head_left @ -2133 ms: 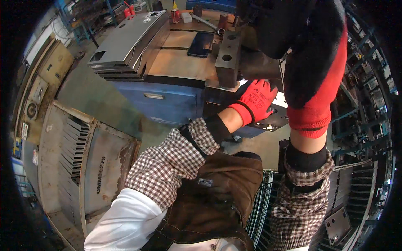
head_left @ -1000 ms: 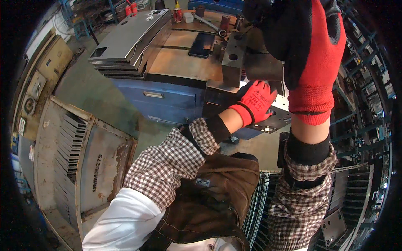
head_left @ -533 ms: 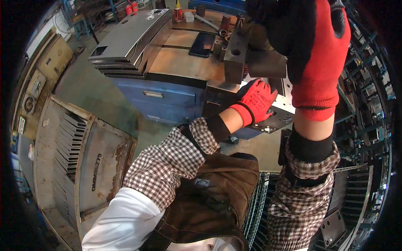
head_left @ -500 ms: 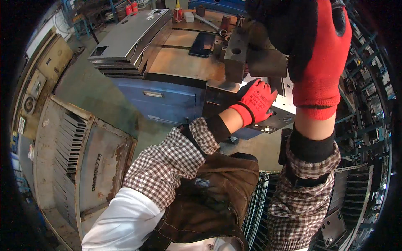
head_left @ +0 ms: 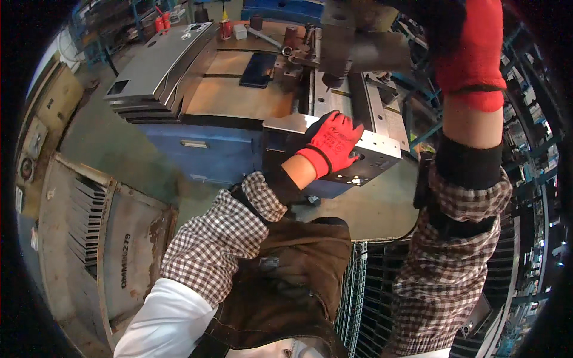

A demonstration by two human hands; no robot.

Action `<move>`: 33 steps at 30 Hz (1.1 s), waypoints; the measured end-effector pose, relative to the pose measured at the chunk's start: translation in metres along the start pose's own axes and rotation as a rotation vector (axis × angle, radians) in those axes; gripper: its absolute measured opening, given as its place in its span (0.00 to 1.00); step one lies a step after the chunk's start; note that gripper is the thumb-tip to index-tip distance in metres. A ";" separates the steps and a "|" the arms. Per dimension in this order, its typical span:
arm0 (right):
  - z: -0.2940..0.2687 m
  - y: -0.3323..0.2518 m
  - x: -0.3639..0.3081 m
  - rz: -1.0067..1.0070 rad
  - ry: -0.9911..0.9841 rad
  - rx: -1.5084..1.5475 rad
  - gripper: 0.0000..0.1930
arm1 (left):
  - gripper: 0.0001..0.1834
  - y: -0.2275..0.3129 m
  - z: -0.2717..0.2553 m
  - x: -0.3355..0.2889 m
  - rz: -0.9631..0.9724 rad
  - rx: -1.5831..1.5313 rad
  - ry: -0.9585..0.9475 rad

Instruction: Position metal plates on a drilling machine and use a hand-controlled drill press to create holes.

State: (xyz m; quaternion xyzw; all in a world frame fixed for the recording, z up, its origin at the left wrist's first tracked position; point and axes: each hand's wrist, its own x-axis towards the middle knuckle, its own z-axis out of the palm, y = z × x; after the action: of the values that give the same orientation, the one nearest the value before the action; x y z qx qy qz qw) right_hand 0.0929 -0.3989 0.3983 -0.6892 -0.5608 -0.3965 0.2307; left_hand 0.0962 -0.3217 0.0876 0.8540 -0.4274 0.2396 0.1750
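My left hand [head_left: 334, 144], in a red glove with dark fingertips, is closed over the near edge of a bent sheet-metal panel [head_left: 380, 145] with holes in it. Above the panel hangs a machine head [head_left: 339, 45], blurred, with a dark tool tip [head_left: 334, 80] pointing down, apart from the panel. My right hand [head_left: 471, 59], gloved the same way, is raised at the upper right beside the machine head. Its fingers run into darkness at the top edge, so their grip is hidden.
Left of the machine, a worktable [head_left: 239, 98] carries a dark phone [head_left: 258, 70], a wrench [head_left: 265, 38] and a small red bottle [head_left: 225, 28]. Stacked metal panels [head_left: 161, 65] lie on its left side. A rusty metal cabinet [head_left: 134, 244] stands at the lower left; racks [head_left: 537, 149] line the right.
My right hand has risen, and the machine head has lifted, baring the tool tip and more of the panel. My left hand stays on the panel. The whole view has shifted slightly.
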 end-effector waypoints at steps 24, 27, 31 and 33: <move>-0.138 -0.004 -0.082 0.475 -0.111 -0.342 0.23 | 0.37 0.003 -0.006 0.002 -0.057 -0.002 -0.068; -0.115 -0.025 -0.070 0.358 -0.036 -0.648 0.21 | 0.36 0.004 -0.015 0.007 -0.059 0.015 -0.100; -0.114 -0.023 -0.085 0.738 0.236 0.091 0.21 | 0.36 0.006 -0.013 0.006 -0.050 0.015 -0.091; -0.141 0.005 -0.116 0.446 0.022 -0.235 0.22 | 0.36 0.011 -0.013 0.011 -0.042 0.007 -0.102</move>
State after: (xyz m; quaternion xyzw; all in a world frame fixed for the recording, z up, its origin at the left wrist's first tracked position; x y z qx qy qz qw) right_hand 0.0503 -0.5756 0.3870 -0.8136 -0.3425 -0.4059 0.2368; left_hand 0.0899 -0.3282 0.1050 0.8744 -0.4172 0.1934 0.1550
